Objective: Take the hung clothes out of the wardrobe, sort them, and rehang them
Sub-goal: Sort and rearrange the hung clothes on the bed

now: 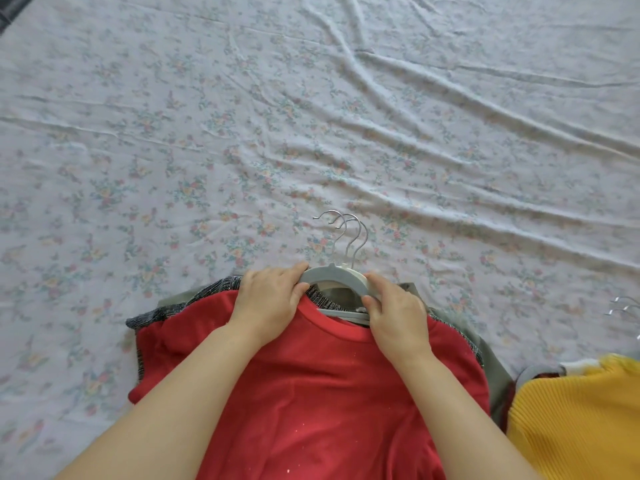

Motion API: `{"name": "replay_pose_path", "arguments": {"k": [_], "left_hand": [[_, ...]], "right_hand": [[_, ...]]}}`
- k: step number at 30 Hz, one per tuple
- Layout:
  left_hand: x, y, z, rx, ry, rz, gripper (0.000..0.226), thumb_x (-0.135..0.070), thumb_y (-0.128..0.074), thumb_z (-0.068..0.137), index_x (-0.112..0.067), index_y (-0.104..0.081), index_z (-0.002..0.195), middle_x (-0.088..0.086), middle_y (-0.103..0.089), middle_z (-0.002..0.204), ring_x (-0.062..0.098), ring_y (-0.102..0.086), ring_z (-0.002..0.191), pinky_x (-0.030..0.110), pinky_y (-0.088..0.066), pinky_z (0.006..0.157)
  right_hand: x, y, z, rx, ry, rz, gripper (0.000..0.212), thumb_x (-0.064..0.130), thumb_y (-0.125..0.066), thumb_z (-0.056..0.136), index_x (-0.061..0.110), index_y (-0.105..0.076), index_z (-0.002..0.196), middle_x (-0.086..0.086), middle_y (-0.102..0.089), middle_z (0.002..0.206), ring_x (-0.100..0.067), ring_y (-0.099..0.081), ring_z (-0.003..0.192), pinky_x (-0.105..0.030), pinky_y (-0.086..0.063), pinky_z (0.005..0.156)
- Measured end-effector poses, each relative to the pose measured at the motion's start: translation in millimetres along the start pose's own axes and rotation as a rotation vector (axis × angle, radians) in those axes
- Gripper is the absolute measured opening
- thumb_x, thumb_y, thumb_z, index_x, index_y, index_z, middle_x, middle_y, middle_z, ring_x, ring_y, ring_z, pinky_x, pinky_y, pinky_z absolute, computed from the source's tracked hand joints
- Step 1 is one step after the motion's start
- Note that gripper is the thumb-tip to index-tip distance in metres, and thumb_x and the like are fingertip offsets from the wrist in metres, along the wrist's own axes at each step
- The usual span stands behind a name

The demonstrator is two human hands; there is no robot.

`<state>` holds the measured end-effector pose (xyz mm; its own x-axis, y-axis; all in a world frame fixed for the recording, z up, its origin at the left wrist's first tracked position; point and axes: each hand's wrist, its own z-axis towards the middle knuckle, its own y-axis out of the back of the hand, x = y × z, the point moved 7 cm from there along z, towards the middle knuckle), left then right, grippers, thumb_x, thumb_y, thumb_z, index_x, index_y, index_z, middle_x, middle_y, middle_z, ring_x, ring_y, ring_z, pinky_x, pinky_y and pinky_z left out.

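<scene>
- Her left hand [273, 299] has its fingers curled over one shoulder of a grey hanger [332, 276], low in the middle of the frame.
- The right hand [394, 308] pinches the hanger's other shoulder between thumb and fingers.
- Three metal hooks [343, 233] stick up together above the hands, so several hangers are stacked here.
- A red T-shirt [311, 382] lies on top of the pile. A marled grey knit [156, 315] and an olive garment [498, 372] peek out beneath it.
- At lower right sits a yellow ribbed knit [571, 424], with more hooks [623, 306] at the right edge.
- All of it rests on the floral bed sheet [311, 116].
- My guess is the clothes are out of the wardrobe and being sorted into two piles. Rehanging is not yet done.
</scene>
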<state>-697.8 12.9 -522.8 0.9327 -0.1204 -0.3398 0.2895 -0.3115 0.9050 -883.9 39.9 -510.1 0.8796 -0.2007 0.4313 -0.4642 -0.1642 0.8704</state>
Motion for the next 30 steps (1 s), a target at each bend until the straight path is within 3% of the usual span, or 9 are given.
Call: {"name": "replay_pose_path", "arguments": {"k": [4, 7, 10, 14, 22, 27, 30], "left_hand": [[-9, 20, -33, -0.067, 0.003, -0.078, 0.041, -0.035, -0.04, 0.096, -0.032, -0.04, 0.136, -0.006, -0.061, 0.111, 0.016, -0.051, 0.11, 0.033, -0.02, 0.096], [-23, 47, -64, -0.114, -0.018, -0.096, 0.039, -0.022, -0.055, 0.09, -0.026, -0.051, 0.129, -0.001, -0.064, 0.097, 0.022, -0.058, 0.099, 0.04, -0.024, 0.1], [-38, 84, -99, -0.203, -0.046, -0.103, 0.037, -0.014, -0.063, 0.079, -0.02, -0.063, 0.116, -0.002, -0.067, 0.084, 0.023, -0.064, 0.081, 0.045, -0.04, 0.085], [-52, 145, -147, -0.346, -0.037, -0.114, 0.035, -0.017, -0.059, 0.074, -0.02, -0.066, 0.108, -0.007, -0.065, 0.077, 0.017, -0.064, 0.071, 0.039, -0.044, 0.072], [-48, 242, -261, -0.475, 0.083, -0.133, 0.039, -0.015, -0.06, 0.079, -0.029, -0.059, 0.115, -0.013, -0.063, 0.088, 0.012, -0.062, 0.081, 0.033, -0.034, 0.08], [-18, 289, -331, -0.565, 0.147, -0.146, 0.043, -0.02, -0.055, 0.078, -0.037, -0.047, 0.117, -0.018, -0.062, 0.084, 0.006, -0.058, 0.079, 0.031, -0.035, 0.078], [10, 311, -368, -0.624, 0.149, -0.14, 0.041, -0.019, -0.057, 0.076, -0.032, -0.05, 0.114, -0.017, -0.063, 0.084, 0.009, -0.061, 0.077, 0.033, -0.039, 0.076]], "right_hand": [[13, 24, -31, -0.085, 0.064, 0.114, 0.038, 0.009, -0.066, 0.081, 0.016, -0.061, 0.118, -0.006, -0.067, 0.1, -0.03, -0.058, 0.094, -0.037, -0.036, 0.085], [26, 50, -62, -0.161, 0.075, 0.218, 0.039, 0.0, -0.071, 0.074, 0.016, -0.067, 0.109, -0.002, -0.068, 0.096, -0.026, -0.06, 0.09, -0.032, -0.034, 0.083], [44, 79, -90, -0.189, 0.052, 0.315, 0.043, -0.001, -0.072, 0.072, 0.022, -0.068, 0.109, 0.005, -0.067, 0.097, -0.014, -0.056, 0.092, -0.027, -0.031, 0.087], [78, 125, -127, -0.225, 0.084, 0.382, 0.044, -0.002, -0.073, 0.072, 0.023, -0.068, 0.107, 0.008, -0.066, 0.094, -0.008, -0.052, 0.09, -0.03, -0.033, 0.088], [168, 196, -206, -0.205, 0.239, 0.395, 0.044, -0.004, -0.075, 0.069, 0.024, -0.07, 0.103, 0.006, -0.068, 0.093, -0.017, -0.057, 0.091, -0.031, -0.032, 0.087], [237, 206, -252, -0.196, 0.343, 0.405, 0.043, -0.003, -0.076, 0.068, 0.024, -0.071, 0.101, 0.008, -0.067, 0.091, -0.015, -0.055, 0.092, -0.032, -0.033, 0.088], [280, 199, -278, -0.196, 0.392, 0.406, 0.043, -0.004, -0.077, 0.066, 0.024, -0.072, 0.099, 0.008, -0.068, 0.09, -0.019, -0.058, 0.091, -0.034, -0.035, 0.087]]}}
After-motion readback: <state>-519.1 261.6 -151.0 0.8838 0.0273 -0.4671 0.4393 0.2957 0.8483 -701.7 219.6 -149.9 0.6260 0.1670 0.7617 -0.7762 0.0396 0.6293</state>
